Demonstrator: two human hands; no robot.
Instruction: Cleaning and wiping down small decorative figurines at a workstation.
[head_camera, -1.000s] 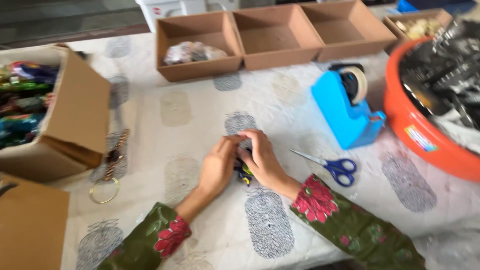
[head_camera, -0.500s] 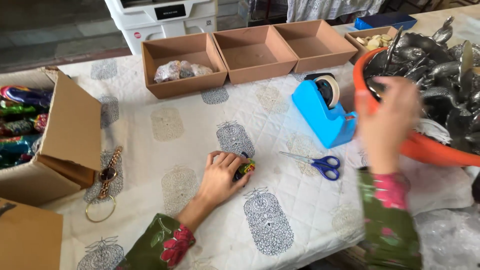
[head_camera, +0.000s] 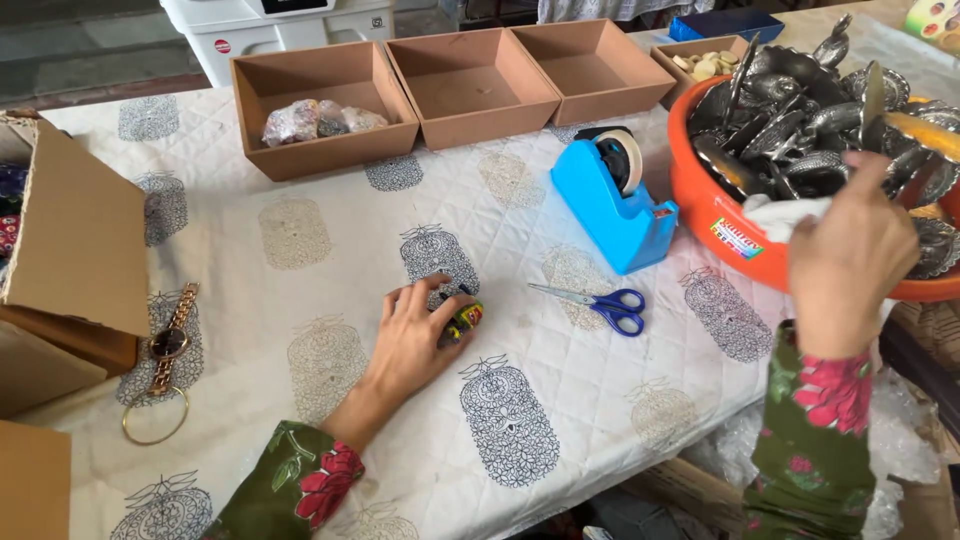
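A quilted white tablecloth with printed grey motifs covers the table. The left hand lies on it, fingers loosely covering one small multicoloured object. Right of that lie one pair of blue scissors and one blue tape dispenser. The right hand reaches into one orange tub of metal pieces; its grip cannot be told. Three brown trays stand far.

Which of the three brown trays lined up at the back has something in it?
The leftmost tray: it holds clear-wrapped bundles; the middle tray and right tray are empty.
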